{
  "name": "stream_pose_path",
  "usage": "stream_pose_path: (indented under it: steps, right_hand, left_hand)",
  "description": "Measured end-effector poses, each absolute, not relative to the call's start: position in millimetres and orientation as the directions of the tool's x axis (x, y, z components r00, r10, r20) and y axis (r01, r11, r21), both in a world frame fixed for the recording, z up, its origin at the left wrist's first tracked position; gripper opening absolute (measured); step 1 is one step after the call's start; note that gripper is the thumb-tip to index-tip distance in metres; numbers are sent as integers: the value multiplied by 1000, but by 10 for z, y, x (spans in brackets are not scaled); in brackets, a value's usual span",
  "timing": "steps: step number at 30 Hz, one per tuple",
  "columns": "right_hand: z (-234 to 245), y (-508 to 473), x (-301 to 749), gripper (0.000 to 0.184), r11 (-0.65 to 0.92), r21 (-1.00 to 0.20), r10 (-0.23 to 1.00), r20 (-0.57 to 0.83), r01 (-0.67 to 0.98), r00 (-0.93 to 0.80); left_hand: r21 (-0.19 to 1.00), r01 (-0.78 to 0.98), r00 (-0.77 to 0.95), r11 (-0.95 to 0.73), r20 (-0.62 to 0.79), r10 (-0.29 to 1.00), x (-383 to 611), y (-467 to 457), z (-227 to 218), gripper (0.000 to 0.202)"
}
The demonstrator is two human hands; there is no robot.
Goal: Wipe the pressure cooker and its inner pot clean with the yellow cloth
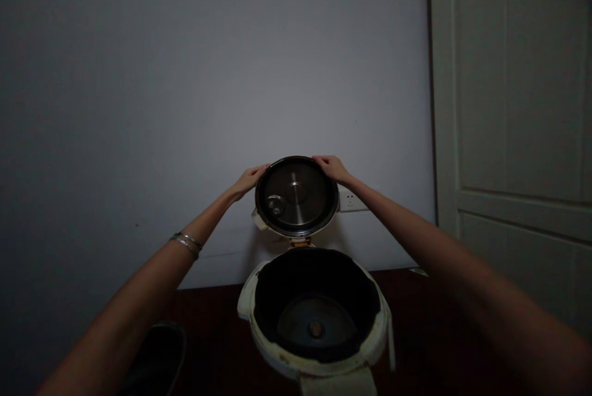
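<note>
A white electric pressure cooker (382, 328) stands with its round lid (305, 189) raised upright on the rear hinge. My left hand (250, 180) grips the lid's upper left edge. At the upper right edge, my right hand (332, 168) is closed over the rim, thumb partly hidden. The lid's metal inner face, with a small valve fitting at lower left, is turned toward me. Down inside the dark cooker body shows a round heating plate (340, 322) with a knob-like centre; no inner pot sits in it.
The cooker rests on a dark reddish tabletop (213, 316). Behind it are a pale wall (231, 63) and a wall socket (354, 202). A panelled door (518, 87) is at right. A dark rounded container (160, 353) lies under my left forearm, partly hidden.
</note>
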State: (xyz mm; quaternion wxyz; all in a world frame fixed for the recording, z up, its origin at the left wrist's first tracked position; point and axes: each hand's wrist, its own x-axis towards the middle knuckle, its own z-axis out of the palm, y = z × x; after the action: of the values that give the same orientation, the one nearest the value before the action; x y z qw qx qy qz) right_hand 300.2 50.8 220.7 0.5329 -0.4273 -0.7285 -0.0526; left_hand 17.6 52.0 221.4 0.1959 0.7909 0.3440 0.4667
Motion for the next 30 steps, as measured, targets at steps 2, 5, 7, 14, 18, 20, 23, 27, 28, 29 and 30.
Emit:
stream_pose_path:
  steps: [2,5,7,14,18,20,23,27,28,29,30]
  right_hand:
    - [2200,595,2960,50,600,-387,568,822,700,-32]
    - [2186,708,2916,53,564,-395,573,820,725,0]
    - [2176,770,2903,54,544,-397,578,816,739,13]
    - [2164,917,2866,51,492,-407,611,791,769,28]
    - [2168,980,2836,49,470,-405,632,775,784,22]
    - [2170,1005,2830,48,460,-403,642,767,791,17]
    - [2175,1033,2832,48,455,-393,652,758,799,2]
    - [2176,1066,2835,48,452,-373,652,758,810,-15]
    - [2176,1076,2834,48,451,-370,652,758,813,-17]
    - [2175,1085,2832,48,449,-367,653,757,815,-19]
    - [2174,1095,2830,48,448,-365,654,756,816,-22]
  left_hand:
    - [626,351,299,-697,630,717,229,636,2180,53]
    - [607,334,291,-721,662,691,281,783,2146,51]
    - [598,343,297,-725,663,687,296,847,2133,51]
    - [594,444,256,-671,633,730,289,990,2112,57]
    - [600,402,281,-692,638,717,269,1088,2075,63]
    - [591,386,290,-708,651,702,266,1120,2055,64]
    - [566,410,280,-715,668,689,278,1148,2038,63]
    - [544,499,222,-674,672,707,302,1188,2032,61]
    - [541,510,218,-669,671,709,303,1200,2031,61]
    - [537,514,219,-669,672,708,300,1212,2029,61]
    - [533,513,223,-673,674,704,295,1223,2028,61]
